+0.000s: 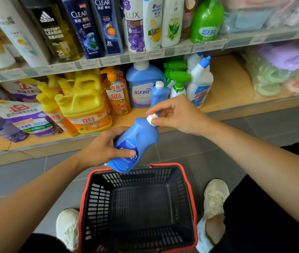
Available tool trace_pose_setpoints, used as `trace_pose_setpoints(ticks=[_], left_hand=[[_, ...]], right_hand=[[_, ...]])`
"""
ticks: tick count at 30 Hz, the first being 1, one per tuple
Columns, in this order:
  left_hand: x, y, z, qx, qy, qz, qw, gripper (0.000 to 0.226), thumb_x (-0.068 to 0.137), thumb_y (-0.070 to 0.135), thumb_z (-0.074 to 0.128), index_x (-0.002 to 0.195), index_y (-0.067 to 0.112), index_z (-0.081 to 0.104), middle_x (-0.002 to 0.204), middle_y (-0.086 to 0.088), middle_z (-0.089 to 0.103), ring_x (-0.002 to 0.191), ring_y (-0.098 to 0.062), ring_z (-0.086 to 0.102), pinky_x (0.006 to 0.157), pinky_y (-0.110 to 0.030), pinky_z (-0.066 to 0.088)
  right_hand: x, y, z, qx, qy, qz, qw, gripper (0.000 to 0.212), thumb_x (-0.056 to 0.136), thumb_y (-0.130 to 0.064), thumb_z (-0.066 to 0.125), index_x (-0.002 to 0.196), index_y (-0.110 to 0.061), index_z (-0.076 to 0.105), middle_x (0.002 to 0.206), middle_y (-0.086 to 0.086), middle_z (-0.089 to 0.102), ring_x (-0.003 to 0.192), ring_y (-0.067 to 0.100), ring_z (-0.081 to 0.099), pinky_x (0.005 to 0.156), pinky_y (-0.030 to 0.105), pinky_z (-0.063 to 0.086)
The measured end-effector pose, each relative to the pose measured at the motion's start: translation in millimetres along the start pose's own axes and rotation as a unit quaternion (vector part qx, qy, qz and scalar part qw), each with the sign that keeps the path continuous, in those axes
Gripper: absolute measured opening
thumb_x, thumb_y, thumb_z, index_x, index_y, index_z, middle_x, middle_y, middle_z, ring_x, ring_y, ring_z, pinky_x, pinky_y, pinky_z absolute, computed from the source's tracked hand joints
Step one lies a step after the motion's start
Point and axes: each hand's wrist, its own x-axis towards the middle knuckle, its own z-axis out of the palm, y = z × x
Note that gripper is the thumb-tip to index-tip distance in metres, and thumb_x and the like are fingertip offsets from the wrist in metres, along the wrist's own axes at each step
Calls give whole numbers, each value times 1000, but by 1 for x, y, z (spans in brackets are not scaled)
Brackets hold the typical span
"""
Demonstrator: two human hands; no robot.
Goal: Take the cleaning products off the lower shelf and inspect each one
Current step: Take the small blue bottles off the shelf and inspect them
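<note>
Pinching the white cap (152, 119) with the fingers (156, 109) of the right hand (178, 115), thumb under and forefinger over, other fingers loosely curled. Gripping the low part of the blue bottle (141, 136) with the left hand (99, 149), thumb laid across the label. Holding this bottle off the lower shelf (227, 83), in the air in front of it, tilted with the cap up and to the right and the bottom just over the far rim of the basket (188, 181). Standing on the floor (181, 147) between two pale shoes (215, 196), this black basket with a red rim. Left on the lower shelf behind the hands: a big blue bottle (141, 84), a small blue one (159, 94) just beside it, green sprayers (178, 82), a white bottle with blue cap (200, 83), yellow jugs (85, 99), an orange pump bottle (117, 95), purple pouches (24, 115). On the upper shelf (108, 61), a row of shampoo bottles (83, 28).
</note>
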Motion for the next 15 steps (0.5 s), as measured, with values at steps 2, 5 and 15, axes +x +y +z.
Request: trace_pose_setpoints(ticks=[2, 5, 15], left_hand=[[1, 2, 4, 8, 0, 8, 1000, 56, 75, 11, 83, 127, 13, 63, 109, 1, 74, 97, -11, 69, 83, -26, 56], [1, 3, 9, 28, -3, 17, 999, 55, 76, 14, 84, 126, 16, 64, 109, 6, 74, 97, -8, 68, 82, -22, 54], [-1, -3, 11, -68, 0, -26, 997, 51, 78, 9, 79, 127, 10, 64, 117, -10, 73, 104, -17, 67, 89, -31, 56]], right_hand=[[-1, 0, 3, 13, 32, 0, 999, 16, 87, -9, 78, 103, -7, 77, 81, 7, 76, 66, 14, 68, 71, 33, 59], [-1, 2, 8, 22, 82, 13, 996, 17, 92, -14, 72, 98, 1, 77, 83, 19, 75, 59, 20, 66, 65, 42, 58], [1, 5, 0, 58, -6, -7, 998, 24, 88, -4, 75, 111, -13, 71, 96, 2, 71, 71, 9, 63, 76, 30, 60]])
